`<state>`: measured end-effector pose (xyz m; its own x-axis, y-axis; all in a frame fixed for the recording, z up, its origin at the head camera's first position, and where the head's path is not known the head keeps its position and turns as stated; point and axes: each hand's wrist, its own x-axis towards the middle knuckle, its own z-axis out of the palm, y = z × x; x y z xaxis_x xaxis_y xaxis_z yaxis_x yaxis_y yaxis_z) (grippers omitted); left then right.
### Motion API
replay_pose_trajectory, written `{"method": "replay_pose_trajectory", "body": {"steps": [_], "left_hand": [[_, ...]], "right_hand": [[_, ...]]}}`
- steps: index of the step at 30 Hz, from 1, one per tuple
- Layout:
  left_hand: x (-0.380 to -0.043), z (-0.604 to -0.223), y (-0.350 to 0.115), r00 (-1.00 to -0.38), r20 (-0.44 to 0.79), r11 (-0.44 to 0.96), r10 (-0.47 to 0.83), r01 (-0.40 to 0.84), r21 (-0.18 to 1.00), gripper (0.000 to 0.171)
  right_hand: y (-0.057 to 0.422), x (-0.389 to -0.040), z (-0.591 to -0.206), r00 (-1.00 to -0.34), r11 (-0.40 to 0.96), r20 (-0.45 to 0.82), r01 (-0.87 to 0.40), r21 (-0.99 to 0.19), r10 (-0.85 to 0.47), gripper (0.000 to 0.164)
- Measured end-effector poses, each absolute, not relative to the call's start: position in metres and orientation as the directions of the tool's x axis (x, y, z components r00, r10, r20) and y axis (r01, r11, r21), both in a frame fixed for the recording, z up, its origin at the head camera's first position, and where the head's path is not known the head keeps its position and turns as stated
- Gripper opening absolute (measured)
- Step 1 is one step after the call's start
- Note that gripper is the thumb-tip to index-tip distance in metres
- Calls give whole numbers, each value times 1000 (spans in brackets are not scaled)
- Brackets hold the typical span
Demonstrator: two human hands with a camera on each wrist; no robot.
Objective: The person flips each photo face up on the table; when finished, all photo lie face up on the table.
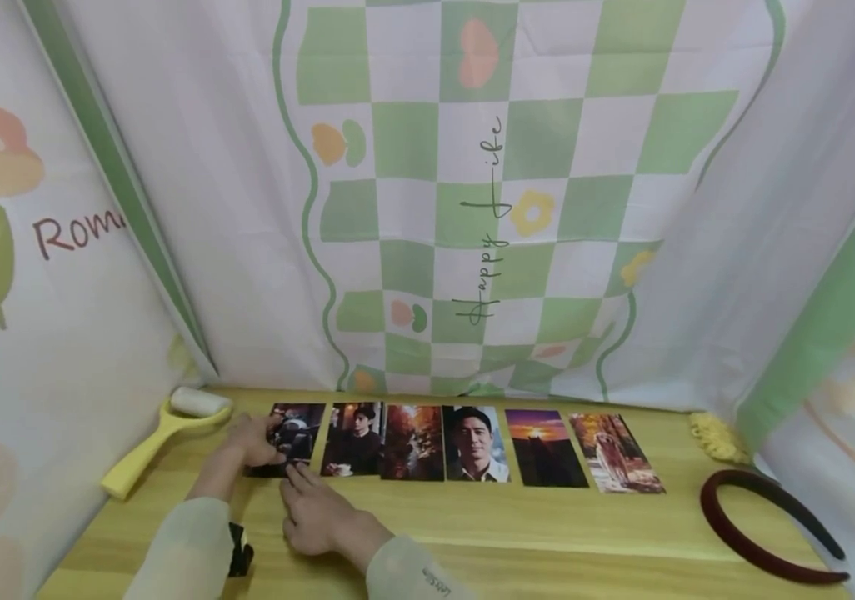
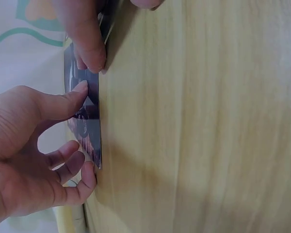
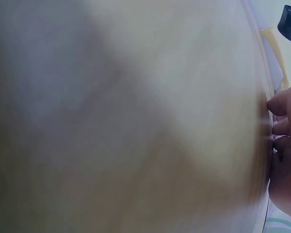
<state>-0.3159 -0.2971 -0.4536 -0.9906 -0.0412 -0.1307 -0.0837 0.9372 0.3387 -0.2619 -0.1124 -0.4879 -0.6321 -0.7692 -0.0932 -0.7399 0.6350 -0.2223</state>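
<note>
Six photo cards lie in a row along the back of the wooden table [image 1: 517, 525]. My left hand [image 1: 262, 446] is on the leftmost photo [image 1: 300, 429], a dark picture. In the left wrist view its thumb [image 2: 75, 97] rests on the photo [image 2: 89, 126] and its curled fingers [image 2: 80, 177] sit at the photo's near corner. My right hand [image 1: 307, 500] lies low on the table just in front, its fingertips [image 2: 89, 53] pressing the same photo's edge. The right wrist view is blurred and shows only those fingertips [image 3: 281, 128] against the table.
A yellow lint roller [image 1: 165, 433] lies at the back left. A dark red headband [image 1: 765, 525] lies at the right, with a yellow fluffy item [image 1: 716, 437] behind it. Patterned cloth hangs behind and on both sides.
</note>
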Motion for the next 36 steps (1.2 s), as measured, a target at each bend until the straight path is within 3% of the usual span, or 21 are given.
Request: {"method": "replay_pose_trajectory", "body": {"steps": [20, 27, 36], "left_hand": [[-321, -454, -283, -988, -125, 933, -85, -123, 339, 73], [-323, -463, -276, -993, -81, 971, -83, -99, 219, 77], [-324, -464, -272, -1000, -6, 993, -19, -20, 115, 67]], "right_hand": [[-106, -264, -489, -658, 639, -53, -706, -305, -751, 56], [-104, -265, -483, -665, 622, -38, -675, -397, -746, 49], [-75, -285, -452, -629, 573, 44, -733, -367, -776, 48]]}}
